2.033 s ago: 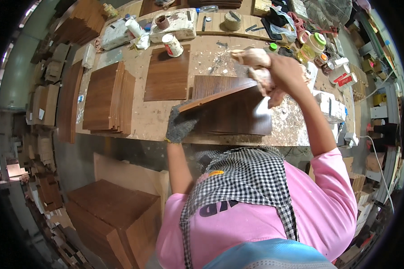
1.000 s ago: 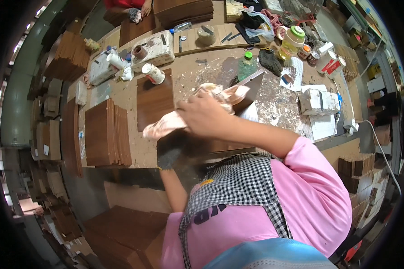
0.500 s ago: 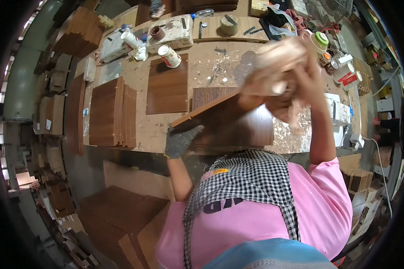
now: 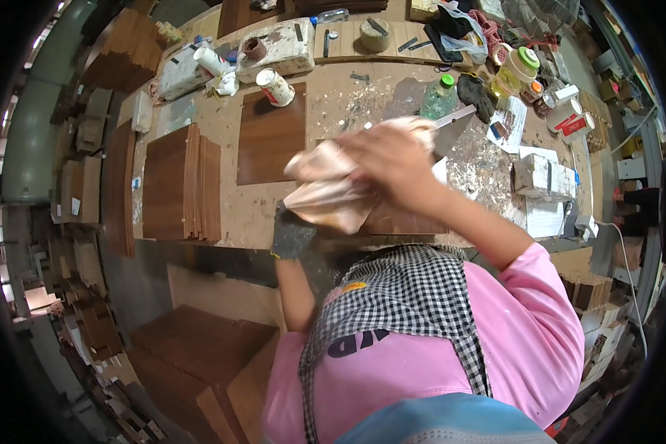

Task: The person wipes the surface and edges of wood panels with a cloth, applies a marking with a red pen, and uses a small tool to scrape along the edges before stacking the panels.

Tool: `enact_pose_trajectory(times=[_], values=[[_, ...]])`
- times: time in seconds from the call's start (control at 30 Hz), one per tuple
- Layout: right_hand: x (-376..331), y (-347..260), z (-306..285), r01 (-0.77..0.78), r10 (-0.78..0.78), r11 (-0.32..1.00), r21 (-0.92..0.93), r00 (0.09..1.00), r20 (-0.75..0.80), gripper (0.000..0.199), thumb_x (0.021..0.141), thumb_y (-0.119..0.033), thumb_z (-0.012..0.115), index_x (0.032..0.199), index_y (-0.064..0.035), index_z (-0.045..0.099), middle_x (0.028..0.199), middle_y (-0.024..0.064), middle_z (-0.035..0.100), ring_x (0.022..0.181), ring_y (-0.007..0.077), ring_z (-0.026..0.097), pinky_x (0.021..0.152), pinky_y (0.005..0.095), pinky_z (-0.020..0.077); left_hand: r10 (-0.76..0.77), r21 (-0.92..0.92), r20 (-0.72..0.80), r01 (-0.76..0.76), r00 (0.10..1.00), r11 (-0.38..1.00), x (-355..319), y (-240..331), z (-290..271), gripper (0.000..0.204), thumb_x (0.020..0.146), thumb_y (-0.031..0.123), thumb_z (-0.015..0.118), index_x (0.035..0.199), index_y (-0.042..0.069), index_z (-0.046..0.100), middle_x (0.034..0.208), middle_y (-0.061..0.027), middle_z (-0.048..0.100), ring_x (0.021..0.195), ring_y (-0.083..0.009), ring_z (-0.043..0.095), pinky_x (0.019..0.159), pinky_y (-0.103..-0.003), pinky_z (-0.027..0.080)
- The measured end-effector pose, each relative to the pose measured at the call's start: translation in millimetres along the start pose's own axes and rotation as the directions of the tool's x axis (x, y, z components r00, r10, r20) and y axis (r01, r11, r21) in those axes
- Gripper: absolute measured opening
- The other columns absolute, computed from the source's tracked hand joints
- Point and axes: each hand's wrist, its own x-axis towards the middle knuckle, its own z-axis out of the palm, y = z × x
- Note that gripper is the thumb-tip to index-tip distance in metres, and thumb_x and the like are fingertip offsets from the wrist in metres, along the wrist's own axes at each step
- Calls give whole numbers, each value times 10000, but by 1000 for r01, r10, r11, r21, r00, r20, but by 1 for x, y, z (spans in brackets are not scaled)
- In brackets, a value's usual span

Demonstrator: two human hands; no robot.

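Observation:
My left hand [image 4: 294, 231], in a dark grey knitted glove, is closed at the near left edge of a tilted brown board, which the cloth now mostly hides. My bare right hand [image 4: 392, 163], blurred by motion, presses a crumpled pale cloth [image 4: 333, 194] over that board, close to the left glove. Below the cloth shows a brown wood-grain panel [image 4: 407, 223] lying at the table's front. A thin flat strip [image 4: 455, 117] juts out past the cloth near my right hand; whether I hold it, I cannot tell.
A stack of brown panels [image 4: 174, 185] stands at the left. A white tub [image 4: 275, 87] rests on a single panel [image 4: 272, 140]. Toward the right are a green-capped bottle [image 4: 440, 96], a dark glove [image 4: 475, 95], a yellowish jug [image 4: 514, 74] and a white-wrapped block [image 4: 544, 177].
My right hand has swept the cloth leftward and down, from the board's far right end to near my left glove. The left hand stays almost in place.

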Motion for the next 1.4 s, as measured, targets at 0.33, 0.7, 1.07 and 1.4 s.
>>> enact_pose_trajectory(times=[0.33,0.7,1.07,1.4], values=[[15,-57,23,91,-89,991,-102,996,21,326,894,-226,625,1143,-19,657,1225,85,666,1097,223,637,956,358,504,70,2,-69,-70,995,998,3,-18,9,444,931,219,642,1329,49,542,1270,-88,626,1147,-210,608,995,-354,491],[40,-42,-17,293,-303,951,-100,946,-115,357,808,-221,663,1147,-112,688,1114,49,669,1060,195,624,909,364,491,282,745,-1,-187,960,640,4,-64,5,558,874,242,726,1339,36,498,1250,-100,604,1124,-219,594,972,-347,501],[-34,45,-41,-105,69,962,-254,987,-146,315,789,-147,698,1093,-67,702,1139,89,710,1113,266,667,993,432,516,-147,72,130,139,981,988,3,55,9,433,759,156,876,1107,-16,684,1056,-97,728,946,-193,687,877,-336,568],[7,-20,34,222,-289,915,-338,943,-162,439,845,-230,627,1276,-148,633,1178,38,637,1114,192,615,978,346,502,15,121,76,-25,997,992,16,14,-3,421,756,145,879,1095,-17,690,1034,-91,727,919,-182,681,839,-330,571]])
